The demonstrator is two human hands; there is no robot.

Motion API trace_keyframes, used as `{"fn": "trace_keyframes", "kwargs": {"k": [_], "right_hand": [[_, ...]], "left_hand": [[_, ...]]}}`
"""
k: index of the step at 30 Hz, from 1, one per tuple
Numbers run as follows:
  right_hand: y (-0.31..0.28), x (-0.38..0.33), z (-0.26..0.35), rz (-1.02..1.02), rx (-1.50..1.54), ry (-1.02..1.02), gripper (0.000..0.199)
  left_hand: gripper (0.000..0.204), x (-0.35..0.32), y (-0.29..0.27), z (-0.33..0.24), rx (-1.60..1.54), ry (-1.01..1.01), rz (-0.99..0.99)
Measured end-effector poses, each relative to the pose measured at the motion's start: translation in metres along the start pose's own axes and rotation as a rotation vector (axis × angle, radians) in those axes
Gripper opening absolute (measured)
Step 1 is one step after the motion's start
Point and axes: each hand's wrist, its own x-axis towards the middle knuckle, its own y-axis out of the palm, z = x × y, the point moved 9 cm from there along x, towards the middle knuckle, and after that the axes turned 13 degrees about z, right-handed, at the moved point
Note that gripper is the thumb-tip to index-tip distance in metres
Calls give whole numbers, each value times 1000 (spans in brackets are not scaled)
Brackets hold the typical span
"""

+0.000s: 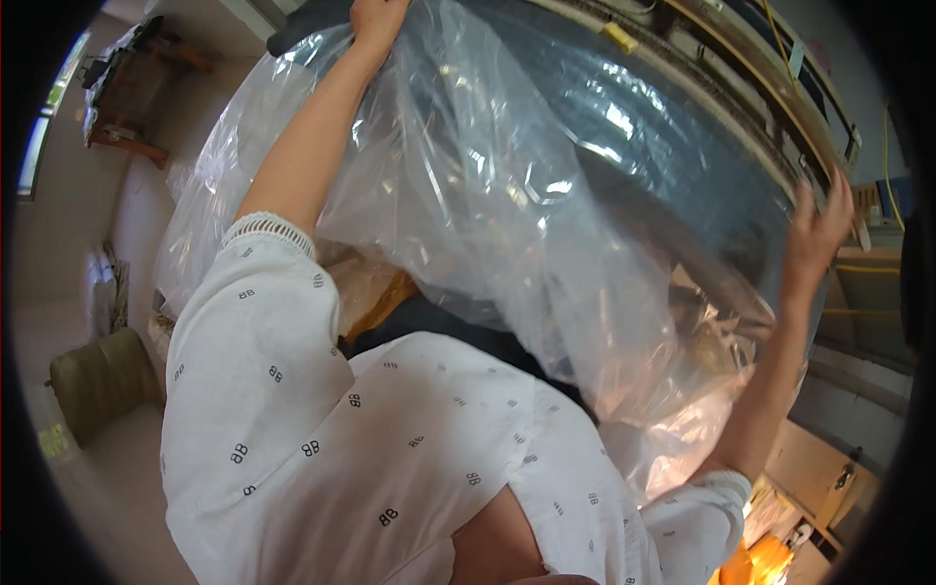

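Note:
A large clear plastic sheet hangs in folds in front of me, over a dark, shiny blue-grey surface. At the top edge of the view, my left hand is closed where the sheet's folds gather; part of it is cut off by the picture's edge. My right hand is raised at the far right beside the frame's edge, fingers spread and slightly blurred, with nothing seen in it. The sheet's lower folds hang between my forearms and against my white patterned shirt.
A long machine-like frame with a rail runs across the top right. An olive cushioned seat stands on the left, with a wooden-legged piece of furniture farther back. Orange material lies at the lower right.

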Motion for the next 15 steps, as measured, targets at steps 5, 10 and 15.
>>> {"fn": "trace_keyframes", "kwargs": {"k": [5, 10, 15], "right_hand": [[40, -123, 268, 724, 165, -287, 77], [12, -231, 81, 304, -101, 327, 60], [-187, -405, -73, 203, -395, 880, 31]], "left_hand": [[34, 6, 19, 15, -98, -29, 43], [43, 25, 22, 43, 94, -5, 133], [48, 41, 16, 74, 8, -63, 152]]}}
